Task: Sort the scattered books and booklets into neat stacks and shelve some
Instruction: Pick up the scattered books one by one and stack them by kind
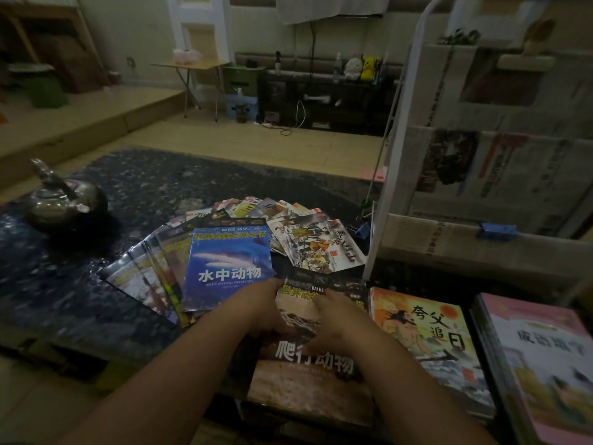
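A brown reptile book [314, 377] lies on top of a stack at the table's near edge. My left hand [256, 311] grips its upper left edge. My right hand [333, 322] rests flat on its cover, fingers spread. A blue shark book [229, 264] tops a fanned row of similar books [144, 277] to the left. Behind it, several small booklets [305, 232] lie fanned out. To the right sit an orange picture-book stack [430, 345] and a pink book stack [542, 361].
A metal teapot [64, 200] stands at the far left of the dark stone table [144, 184]. A white rack [481, 149] draped with newspapers rises at the right, with blue binder clips [495, 231] on it. Wooden floor and furniture lie beyond.
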### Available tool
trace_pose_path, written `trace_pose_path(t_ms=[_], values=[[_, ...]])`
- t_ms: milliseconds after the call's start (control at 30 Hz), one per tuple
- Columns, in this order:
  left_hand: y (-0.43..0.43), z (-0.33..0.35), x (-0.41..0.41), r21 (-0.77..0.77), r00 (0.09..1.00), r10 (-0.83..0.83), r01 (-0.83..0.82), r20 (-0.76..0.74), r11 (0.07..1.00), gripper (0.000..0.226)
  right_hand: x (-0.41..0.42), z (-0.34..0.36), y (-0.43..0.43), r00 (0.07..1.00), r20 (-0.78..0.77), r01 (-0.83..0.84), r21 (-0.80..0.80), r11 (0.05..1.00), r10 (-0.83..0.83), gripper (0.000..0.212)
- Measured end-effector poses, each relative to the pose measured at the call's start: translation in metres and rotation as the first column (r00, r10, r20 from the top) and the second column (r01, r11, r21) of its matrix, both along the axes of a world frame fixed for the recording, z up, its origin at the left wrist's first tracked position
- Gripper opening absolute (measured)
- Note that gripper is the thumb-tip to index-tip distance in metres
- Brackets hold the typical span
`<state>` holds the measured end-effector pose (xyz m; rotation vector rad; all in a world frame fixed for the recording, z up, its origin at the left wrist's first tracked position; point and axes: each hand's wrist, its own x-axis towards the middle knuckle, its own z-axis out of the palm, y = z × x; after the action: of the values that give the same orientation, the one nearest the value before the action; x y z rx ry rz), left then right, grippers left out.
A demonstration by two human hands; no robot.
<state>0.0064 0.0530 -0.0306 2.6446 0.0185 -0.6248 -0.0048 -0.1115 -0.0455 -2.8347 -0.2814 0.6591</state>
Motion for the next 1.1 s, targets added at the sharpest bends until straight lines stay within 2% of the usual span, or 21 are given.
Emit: trace_pose_path(t_ms=[233,333,400,500,567,667,767,900,967,1033,1100], values=[[0.0,-0.004,0.002,0.008,1.0,-0.007,0.007,-0.004,1.0,0.103,-0.001,0.003,0.0,1.0,-0.001,-0.003,-0.016,1.0,0.003,0.097],[0.003,-0.003,0.003,0.034,0.999,-0.029,0.028,0.033,0.999,0.09,0.001,0.004,0.001,1.0,0.018,0.009,-0.002,1.0,-0.009,0.087],[0.011,-0.004,0.006,0.094,0.995,-0.034,0.025,0.098,0.995,0.074,0.002,0.005,0.0,0.999,0.042,0.033,0.029,0.999,-0.034,0.077],[0.029,-0.01,0.014,0.213,0.959,-0.028,-0.034,0.281,0.977,0.056,0.002,0.008,0.0,0.996,0.048,0.074,0.095,0.993,-0.079,0.073],[0.04,-0.015,0.019,0.251,0.945,-0.043,-0.043,0.324,0.967,0.062,0.002,0.01,0.0,0.993,0.058,0.091,0.117,0.989,-0.098,0.071],[0.051,-0.022,0.02,0.311,0.948,-0.114,0.017,0.298,0.95,0.085,0.002,0.011,0.001,0.992,0.053,0.106,0.139,0.985,-0.114,0.074],[0.06,-0.024,0.019,0.278,0.946,-0.142,0.059,0.29,0.959,0.092,0.002,0.011,0.003,0.992,0.046,0.106,0.151,0.983,-0.114,0.074],[0.067,-0.02,0.02,0.335,0.918,-0.264,0.158,0.297,0.929,0.077,0.001,0.011,0.004,0.991,0.045,0.117,0.167,0.979,-0.126,0.074],[0.065,-0.019,0.021,0.366,0.9,-0.304,0.181,0.312,0.913,0.057,0.001,0.011,0.003,0.989,0.05,0.126,0.178,0.976,-0.137,0.072],[0.061,-0.018,0.021,0.358,0.906,-0.279,0.158,0.319,0.92,0.04,0.002,0.01,0.003,0.987,0.051,0.138,0.195,0.971,-0.151,0.07],[0.057,-0.018,0.021,0.312,0.911,-0.202,0.087,0.359,0.946,0.042,0.002,0.009,0.004,0.985,0.056,0.146,0.209,0.967,-0.161,0.069]])
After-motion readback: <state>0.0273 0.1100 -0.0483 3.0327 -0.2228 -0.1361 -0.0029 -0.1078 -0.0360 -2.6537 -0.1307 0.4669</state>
